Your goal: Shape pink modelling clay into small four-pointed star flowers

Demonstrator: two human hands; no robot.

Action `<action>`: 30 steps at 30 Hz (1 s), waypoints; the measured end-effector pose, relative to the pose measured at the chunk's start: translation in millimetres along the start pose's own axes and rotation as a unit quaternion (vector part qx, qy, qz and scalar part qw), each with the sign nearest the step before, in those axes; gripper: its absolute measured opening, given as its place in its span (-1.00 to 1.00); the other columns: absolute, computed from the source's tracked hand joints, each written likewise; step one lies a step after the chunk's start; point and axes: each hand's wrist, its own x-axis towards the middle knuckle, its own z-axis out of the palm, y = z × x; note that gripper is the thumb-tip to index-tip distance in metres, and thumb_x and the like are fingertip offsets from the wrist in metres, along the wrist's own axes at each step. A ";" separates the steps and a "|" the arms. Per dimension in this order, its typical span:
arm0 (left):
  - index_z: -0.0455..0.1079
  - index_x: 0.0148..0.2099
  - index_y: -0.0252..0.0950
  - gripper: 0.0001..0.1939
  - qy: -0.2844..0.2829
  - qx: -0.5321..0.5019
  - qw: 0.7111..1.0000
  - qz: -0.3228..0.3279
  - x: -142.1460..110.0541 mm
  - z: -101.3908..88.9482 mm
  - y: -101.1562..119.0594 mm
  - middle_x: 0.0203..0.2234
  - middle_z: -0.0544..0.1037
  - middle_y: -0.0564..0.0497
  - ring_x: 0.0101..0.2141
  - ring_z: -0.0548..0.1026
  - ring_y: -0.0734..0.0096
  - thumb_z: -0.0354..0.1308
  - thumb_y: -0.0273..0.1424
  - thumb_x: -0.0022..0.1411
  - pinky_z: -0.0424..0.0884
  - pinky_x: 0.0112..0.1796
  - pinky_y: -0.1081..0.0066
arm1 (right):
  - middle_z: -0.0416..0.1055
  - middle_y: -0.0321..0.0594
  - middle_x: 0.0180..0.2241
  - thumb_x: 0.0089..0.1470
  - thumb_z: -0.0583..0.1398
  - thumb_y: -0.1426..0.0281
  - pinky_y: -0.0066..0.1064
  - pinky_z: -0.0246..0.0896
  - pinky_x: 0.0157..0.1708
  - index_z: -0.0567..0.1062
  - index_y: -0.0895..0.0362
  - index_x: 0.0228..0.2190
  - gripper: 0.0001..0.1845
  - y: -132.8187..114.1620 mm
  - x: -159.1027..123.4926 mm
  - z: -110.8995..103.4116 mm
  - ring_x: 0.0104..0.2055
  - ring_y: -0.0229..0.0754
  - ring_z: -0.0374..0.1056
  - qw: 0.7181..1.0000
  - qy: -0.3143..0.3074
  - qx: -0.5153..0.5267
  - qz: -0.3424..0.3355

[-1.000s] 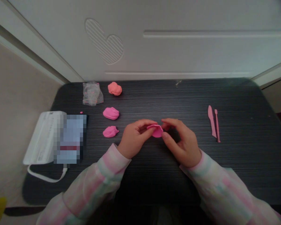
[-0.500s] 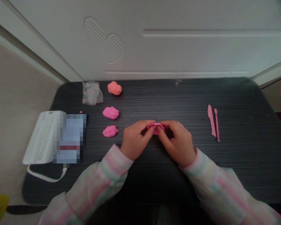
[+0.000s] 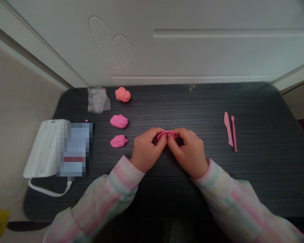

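A piece of pink modelling clay (image 3: 169, 132) is pinched between my two hands above the dark table. My left hand (image 3: 147, 148) grips its left side between thumb and fingers. On the other side, my right hand (image 3: 188, 150) pinches it the same way, and the two thumbs nearly meet in front. The thumbs cover most of the clay; only a thin curved upper edge shows. To the left of my hands lie two pink clay lumps (image 3: 119, 121) and, farther back, an orange clay lump (image 3: 123, 95).
A pink plastic knife (image 3: 228, 128) and a thin pink modelling stick (image 3: 234, 133) lie at the right. At the left are a crumpled clear bag (image 3: 98, 100), a phone with blurred screen (image 3: 76, 148) and a white power bank (image 3: 45, 148) with a cable. A white panel (image 3: 192, 57) borders the table's back.
My right hand has shifted slightly left, bringing the thumbs closer together. Less of the pink clay shows between them now. The whole view has moved a little.
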 end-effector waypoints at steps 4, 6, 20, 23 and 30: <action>0.39 -0.28 -0.29 -0.85 -0.001 -0.006 1.000 0.016 0.2 -1.2 0.3 -0.42 0.52 0.06 -0.43 0.45 0.53 0.02 -0.40 0.11 0.33 -0.37 0.55 | 0.40 -0.30 -0.55 0.00 0.08 0.36 -0.41 0.09 -0.42 0.39 0.12 -0.50 -0.87 0.1 1.0 -0.7 -0.50 -0.28 0.28 1.000 -0.009 0.012 0.005; 0.40 -0.31 -0.29 -0.84 -0.007 0.003 1.000 0.023 0.8 -2.0 0.5 -0.44 0.52 0.06 -0.43 0.44 0.53 0.00 -0.41 0.13 0.32 -0.37 0.55 | 0.42 -0.29 -0.52 0.01 0.07 0.36 -0.41 0.10 -0.41 0.40 0.12 -0.47 -0.87 0.7 1.0 -1.7 -0.48 -0.27 0.29 1.000 -0.017 0.021 -0.003; 0.40 -0.26 -0.33 -0.80 -0.013 -0.005 0.999 0.036 -0.9 -3.3 0.1 -0.40 0.52 0.00 -0.41 0.46 0.50 -0.03 -0.41 0.15 0.35 -0.34 0.53 | 0.45 -0.26 -0.45 0.01 0.08 0.35 -0.40 0.14 -0.37 0.42 0.12 -0.39 -0.86 2.4 -0.4 -2.5 -0.43 -0.25 0.32 0.999 -0.019 0.048 -0.005; 0.40 -0.20 -0.35 -0.78 -0.005 0.002 0.999 0.036 -1.9 -3.0 0.7 -0.35 0.54 -0.02 -0.38 0.47 0.48 -0.01 -0.42 0.13 0.36 -0.32 0.53 | 0.45 -0.27 -0.45 0.00 0.09 0.35 -0.41 0.13 -0.38 0.43 0.12 -0.40 -0.86 3.3 -0.1 -2.9 -0.43 -0.26 0.32 0.998 -0.026 0.051 -0.006; 0.41 -0.22 -0.33 -0.80 0.007 0.032 0.998 0.061 -2.1 -0.7 -0.8 -0.34 0.55 0.01 -0.38 0.48 0.49 0.01 -0.42 0.12 0.38 -0.32 0.55 | 0.45 -0.28 -0.49 0.04 0.06 0.35 -0.41 0.08 -0.40 0.44 0.10 -0.47 -0.82 5.9 1.7 -3.0 -0.44 -0.25 0.30 0.999 -0.040 0.013 -0.017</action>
